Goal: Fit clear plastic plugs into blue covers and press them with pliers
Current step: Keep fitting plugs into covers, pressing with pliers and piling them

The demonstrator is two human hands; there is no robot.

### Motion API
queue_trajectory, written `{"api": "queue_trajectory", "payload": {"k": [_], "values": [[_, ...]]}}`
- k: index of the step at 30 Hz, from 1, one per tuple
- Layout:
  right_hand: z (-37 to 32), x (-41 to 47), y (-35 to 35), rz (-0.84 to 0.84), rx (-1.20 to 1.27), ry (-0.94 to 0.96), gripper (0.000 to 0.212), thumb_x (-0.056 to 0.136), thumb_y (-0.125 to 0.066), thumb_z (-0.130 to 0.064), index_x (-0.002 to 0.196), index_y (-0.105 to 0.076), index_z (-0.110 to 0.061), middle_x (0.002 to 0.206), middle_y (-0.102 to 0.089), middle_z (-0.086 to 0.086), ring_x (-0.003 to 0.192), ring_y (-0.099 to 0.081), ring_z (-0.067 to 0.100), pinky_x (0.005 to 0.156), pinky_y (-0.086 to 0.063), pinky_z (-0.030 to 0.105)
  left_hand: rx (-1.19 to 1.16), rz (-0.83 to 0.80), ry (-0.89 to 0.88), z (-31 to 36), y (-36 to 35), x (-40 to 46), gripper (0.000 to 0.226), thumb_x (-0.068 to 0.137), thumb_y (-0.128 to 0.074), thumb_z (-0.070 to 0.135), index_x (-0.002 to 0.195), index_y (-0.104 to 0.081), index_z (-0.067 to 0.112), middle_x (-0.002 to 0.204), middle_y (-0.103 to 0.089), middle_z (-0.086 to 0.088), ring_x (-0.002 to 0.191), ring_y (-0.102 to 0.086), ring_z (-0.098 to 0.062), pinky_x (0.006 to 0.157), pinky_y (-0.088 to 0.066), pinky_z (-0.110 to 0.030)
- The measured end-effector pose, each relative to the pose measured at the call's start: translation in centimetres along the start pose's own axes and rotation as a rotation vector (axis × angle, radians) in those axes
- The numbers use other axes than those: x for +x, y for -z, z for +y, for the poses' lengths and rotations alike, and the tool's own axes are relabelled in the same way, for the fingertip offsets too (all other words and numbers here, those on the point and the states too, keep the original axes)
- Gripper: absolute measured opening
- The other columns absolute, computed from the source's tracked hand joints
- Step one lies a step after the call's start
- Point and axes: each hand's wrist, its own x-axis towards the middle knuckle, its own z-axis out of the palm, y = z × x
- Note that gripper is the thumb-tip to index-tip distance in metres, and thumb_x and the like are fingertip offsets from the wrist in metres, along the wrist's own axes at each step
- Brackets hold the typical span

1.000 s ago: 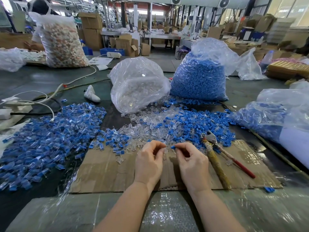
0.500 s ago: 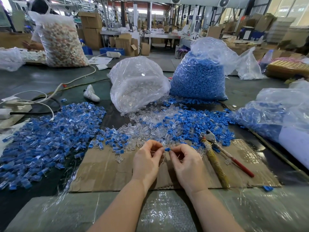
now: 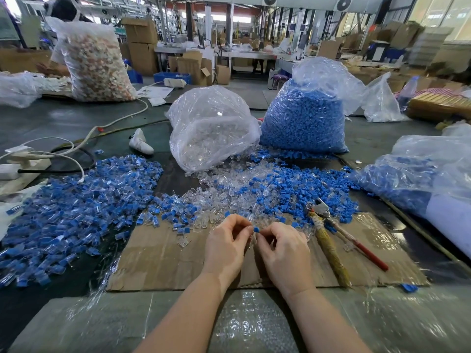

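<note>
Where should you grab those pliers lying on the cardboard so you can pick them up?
Probably by the two long handles, not the metal head. The pliers lie flat on the cardboard, head pointing away, handles spread toward the person. The right hand is beside them, so reaching in from the near side over both handles looks easiest.

Two bare forearms, left grip [image 3: 226,247], right grip [image 3: 284,250], no sleeves

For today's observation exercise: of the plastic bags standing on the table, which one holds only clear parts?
The middle bag, standing left of the blue-filled bag. Its contents are colourless; the far-left bag holds pale orange-and-white pieces.
</note>
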Motion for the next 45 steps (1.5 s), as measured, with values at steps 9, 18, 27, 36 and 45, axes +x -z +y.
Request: {"api": "queue_trajectory", "payload": {"k": [9,18,27,36,45], "values": [[0.0,0.0,0.3,-0.021,0.016,0.039,0.009,0.081,-0.070,-0.019,0.074,-0.064,-0.018,0.074,-0.061,-0.007,0.075,-0.055,0.018,0.073,-0.033,0.031,0.003,0.033,0.003,-0.1,-0.1,0.1,0.022,0.083,-0.067,0.011,0.075,-0.059,0.029,0.074,-0.065,0.008,0.073,-0.061,-0.006,0.071,-0.050,-0.018],[0.4,0.8,2.3,0.186,-0.207,-0.115,0.020,0.083,-0.064,-0.015,0.103,-0.065,-0.016,0.103,-0.061,0.000,0.097,-0.053,0.019,0.084,-0.031,0.033,-0.063,0.015,0.026,0.2,0.1,-0.1,0.020,0.084,-0.065,0.007,0.077,-0.059,0.026,0.073,-0.063,0.008,0.063,-0.056,0.011,0.059,-0.042,-0.004],[3.9,2.2,5.5,-0.326,-0.598,-0.667,0.068,0.093,-0.035,-0.051,0.149,-0.010,-0.020,0.155,-0.017,0.013,0.141,-0.015,0.033,0.107,-0.008,0.064,-0.043,0.006,0.047,0.0,0.2,0.0,0.016,0.084,-0.066,0.011,0.080,-0.061,0.026,0.078,-0.065,0.007,0.072,-0.058,-0.002,0.065,-0.044,-0.008],[3.4,2.0,5.9,-0.185,-0.651,-0.453,0.029,0.095,-0.037,-0.034,0.110,-0.043,-0.010,0.115,-0.048,0.015,0.104,-0.045,0.029,0.088,-0.040,0.040,-0.250,-0.011,0.144,0.5,0.6,0.2,0.007,0.084,-0.065,0.003,0.084,-0.064,0.010,0.074,-0.065,-0.006,0.063,-0.061,-0.011,0.062,-0.054,-0.024],[-0.9,2.5,7.1,-0.554,0.164,-0.260,0.010,0.082,-0.057,-0.008,0.090,-0.062,-0.012,0.073,-0.059,0.000,0.050,-0.044,0.007,0.046,-0.033,0.017,-0.525,-0.031,0.390,1.3,1.2,1.7,0.004,0.084,-0.063,0.001,0.087,-0.063,0.004,0.065,-0.063,-0.007,0.054,-0.055,-0.017,0.051,-0.045,-0.027]]}}
